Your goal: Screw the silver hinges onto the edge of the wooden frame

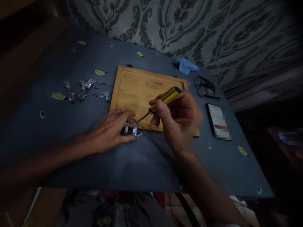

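Our R hand [181, 118] has its grip clamped on the screwdriver [167, 97], slanting near-left to the metal clip [134, 129] at near edge of the board [137, 78]. L hand [111, 127]'s closer to clip; we can't tell if its grip's clamped.

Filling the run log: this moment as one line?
left hand: at metal fittings | right hand: gripping screwdriver, tip at fittings | wooden board: on table

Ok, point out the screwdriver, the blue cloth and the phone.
Screwdriver [166, 97], head view: yellow-and-black handle.
Blue cloth [186, 66], head view: crumpled middle.
Phone [216, 118], head view: lit screen.
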The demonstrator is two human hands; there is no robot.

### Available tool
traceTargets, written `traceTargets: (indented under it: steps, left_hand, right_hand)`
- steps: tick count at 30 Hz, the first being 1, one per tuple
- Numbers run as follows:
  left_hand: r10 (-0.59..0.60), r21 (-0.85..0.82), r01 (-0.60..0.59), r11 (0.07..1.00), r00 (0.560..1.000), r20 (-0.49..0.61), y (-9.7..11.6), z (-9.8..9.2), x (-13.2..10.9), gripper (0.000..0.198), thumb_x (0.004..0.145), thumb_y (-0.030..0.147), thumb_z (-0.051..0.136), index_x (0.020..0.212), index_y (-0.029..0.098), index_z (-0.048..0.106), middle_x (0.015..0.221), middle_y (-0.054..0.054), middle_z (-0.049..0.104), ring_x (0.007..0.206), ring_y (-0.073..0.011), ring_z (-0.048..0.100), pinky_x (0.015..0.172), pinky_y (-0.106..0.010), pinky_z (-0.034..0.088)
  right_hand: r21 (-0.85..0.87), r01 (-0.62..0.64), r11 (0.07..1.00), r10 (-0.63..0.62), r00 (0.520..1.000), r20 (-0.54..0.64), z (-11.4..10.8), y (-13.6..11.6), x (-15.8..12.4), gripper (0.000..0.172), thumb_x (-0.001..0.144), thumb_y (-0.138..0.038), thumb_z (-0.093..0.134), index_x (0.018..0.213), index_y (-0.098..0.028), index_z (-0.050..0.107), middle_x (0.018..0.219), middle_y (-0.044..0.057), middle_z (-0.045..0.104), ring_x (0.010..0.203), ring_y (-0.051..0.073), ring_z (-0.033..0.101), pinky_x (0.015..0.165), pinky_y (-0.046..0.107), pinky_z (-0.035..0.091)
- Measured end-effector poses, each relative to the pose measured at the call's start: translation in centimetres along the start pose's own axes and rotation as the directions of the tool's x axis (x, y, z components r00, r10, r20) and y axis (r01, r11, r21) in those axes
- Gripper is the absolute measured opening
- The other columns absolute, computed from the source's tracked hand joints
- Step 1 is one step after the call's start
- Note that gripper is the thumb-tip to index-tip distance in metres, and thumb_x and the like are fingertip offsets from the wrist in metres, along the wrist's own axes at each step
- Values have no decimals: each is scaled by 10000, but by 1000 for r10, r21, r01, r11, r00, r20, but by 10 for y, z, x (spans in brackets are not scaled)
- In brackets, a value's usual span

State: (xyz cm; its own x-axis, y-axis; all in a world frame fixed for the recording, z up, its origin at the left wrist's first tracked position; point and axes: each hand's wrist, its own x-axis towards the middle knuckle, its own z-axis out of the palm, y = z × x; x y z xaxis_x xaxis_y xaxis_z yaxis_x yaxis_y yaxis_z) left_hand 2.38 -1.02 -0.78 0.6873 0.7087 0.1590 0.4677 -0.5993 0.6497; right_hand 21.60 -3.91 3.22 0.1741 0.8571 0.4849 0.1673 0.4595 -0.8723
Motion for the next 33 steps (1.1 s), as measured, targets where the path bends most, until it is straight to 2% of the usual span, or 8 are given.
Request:
traceTargets:
  steps: [5,14,17,21,25,29,33]
  left_hand:
    - [9,-41,-9,999,1000,-7,0,-1,-1,456,836,310,828,1190,226,553,1188,-56,725,1134,-283,680,1010,-454,524]
    - [23,-11,-23,1000,1000,-16,-1,2,-1,481,828,296,837,1201,233,539,1182,-56,719,1138,-282,672,994,-447,524]
    - [17,-7,-17,1000,1000,1,0,1,-1,486,829,284,838,1205,224,535,1189,-66,714,1142,-284,672,994,-452,523]
    - [16,-8,-16,1000,1000,-3,0,0,-1,469,830,283,834,1189,219,540,1188,-71,707,1138,-289,671,989,-459,525]
    - [33,-2,-33,999,999,-11,0,1,0,466,824,276,839,1172,218,534,1171,-63,717,1125,-290,675,964,-448,528]
    - [16,-3,-16,1000,1000,-2,1,0,0,495,828,283,840,1206,220,527,1205,-70,716,1148,-290,670,979,-456,525]
    - [1,-8,-1,1000,1000,11,1,0,0,469,839,307,825,1195,223,531,1197,-72,715,1151,-294,667,987,-463,525]
  right_hand:
    - [-17,0,1000,0,1000,4,-1,6,-1,241,903,-413,776,836,-269,596,755,-58,659,440,72,555,380,242,449]
    - [-16,-49,999,49,999,10,2,7,-1,305,848,-470,820,827,-255,605,710,-71,663,423,69,567,373,217,472]
    - [-17,-56,998,58,995,79,-1,4,2,258,848,-450,825,909,-257,666,772,-58,695,440,69,575,387,221,500]
    - [-39,-57,998,63,979,195,-7,-1,5,184,927,-409,744,1058,-280,747,886,-25,739,502,80,623,464,246,574]
    - [-52,-72,996,80,982,169,-7,-3,3,163,878,-386,802,945,-250,742,944,-23,773,488,70,612,435,228,561]
    - [-33,-101,994,105,985,135,-4,-3,0,190,843,-338,840,849,-244,674,898,-32,787,493,71,603,429,211,550]
    - [-16,-85,996,86,982,165,-5,-3,2,172,860,-352,826,931,-258,702,842,-34,768,490,83,605,462,239,577]
